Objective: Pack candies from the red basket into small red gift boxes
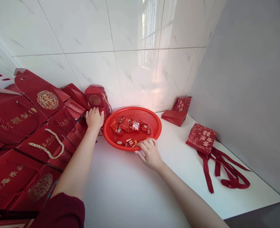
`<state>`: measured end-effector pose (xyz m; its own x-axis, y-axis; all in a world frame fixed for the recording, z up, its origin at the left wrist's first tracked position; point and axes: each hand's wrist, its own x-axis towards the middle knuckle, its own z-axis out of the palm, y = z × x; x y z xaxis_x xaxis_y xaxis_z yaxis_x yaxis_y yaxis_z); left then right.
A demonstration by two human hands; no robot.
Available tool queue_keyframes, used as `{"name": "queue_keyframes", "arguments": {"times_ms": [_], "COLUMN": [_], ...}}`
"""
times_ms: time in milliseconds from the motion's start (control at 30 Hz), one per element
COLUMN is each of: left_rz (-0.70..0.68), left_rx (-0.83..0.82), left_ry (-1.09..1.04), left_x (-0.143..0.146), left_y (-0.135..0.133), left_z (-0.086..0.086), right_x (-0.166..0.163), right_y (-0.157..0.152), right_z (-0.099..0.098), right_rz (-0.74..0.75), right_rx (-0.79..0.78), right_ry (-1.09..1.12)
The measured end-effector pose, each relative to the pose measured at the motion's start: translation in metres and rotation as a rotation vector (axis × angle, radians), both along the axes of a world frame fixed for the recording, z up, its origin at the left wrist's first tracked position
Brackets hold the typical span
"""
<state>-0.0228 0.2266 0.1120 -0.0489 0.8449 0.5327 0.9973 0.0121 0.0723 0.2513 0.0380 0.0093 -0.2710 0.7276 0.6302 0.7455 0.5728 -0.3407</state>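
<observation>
Both hands out, R. hand (150, 153) at the basket (157, 126), L. hand (94, 118) by the boxes!
Best bet: reach in over the near rim w/ a light touch, don't drag the basket; go easy on L. side, as the stacked boxes (47, 136) could slip. Packets (127, 124) lie inside the basket, mid-table (130, 190). R. hand's half-curled at the rim, thumb apart, no packet visible in it; L. hand's palm-down against a small box (95, 95), grip can't be told.
</observation>
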Motion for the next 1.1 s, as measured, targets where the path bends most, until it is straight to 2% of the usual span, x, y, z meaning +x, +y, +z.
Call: {"name": "queue_keyframes", "arguments": {"times_ms": [167, 300, 400, 500, 567, 633, 700, 733, 800, 867, 967, 1100], "left_rz": [-0.016, -0.048, -0.15, -0.412, -0.619, -0.935, -1.281, -1.352, -1.355, -1.278, -1.182, -1.19], "left_rx": [-0.056, -0.099, 0.009, 0.173, 0.202, 0.123, -0.118, -0.269, -0.531, -0.674, -0.75, -0.813], "left_ry": [-0.026, -0.029, -0.033, -0.051, -0.085, -0.069, 0.016, 0.038, 0.095, 0.088, 0.018, -0.043], "left_x": [-0.01, -0.008, 0.014, 0.051, 0.075, 0.093, 0.106, 0.11, 0.117, 0.12, 0.12, 0.116], "left_y": [0.004, -0.003, -0.034, -0.091, -0.137, -0.183, -0.219, -0.233, -0.248, -0.252, -0.247, -0.243], "left_z": [0.005, 0.018, 0.035, 0.038, 0.022, -0.01, -0.049, -0.069, -0.1, -0.117, -0.122, -0.115], "right_x": [-0.001, -0.004, 0.001, 0.017, 0.033, 0.053, 0.073, 0.082, 0.097, 0.109, 0.122, 0.135], "right_y": [0.009, 0.007, 0.001, -0.003, 0.0, 0.01, 0.027, 0.037, 0.059, 0.079, 0.108, 0.147], "right_z": [-0.002, 0.002, 0.011, 0.017, 0.015, 0.004, -0.014, -0.024, -0.044, -0.059, -0.067, -0.063], "right_rz": [0.003, 0.014, 0.144, 0.196, 0.1, -0.089, -0.294, -0.369, -0.499, -0.605, -0.678, -0.669], "right_rx": [-0.006, -0.01, -0.017, 0.008, 0.033, 0.033, 0.0, -0.021, -0.072, -0.114, -0.126, -0.115], "right_ry": [0.021, 0.042, 0.082, 0.211, 0.301, 0.335, 0.34, 0.346, 0.34, 0.302, 0.191, 0.031]}}
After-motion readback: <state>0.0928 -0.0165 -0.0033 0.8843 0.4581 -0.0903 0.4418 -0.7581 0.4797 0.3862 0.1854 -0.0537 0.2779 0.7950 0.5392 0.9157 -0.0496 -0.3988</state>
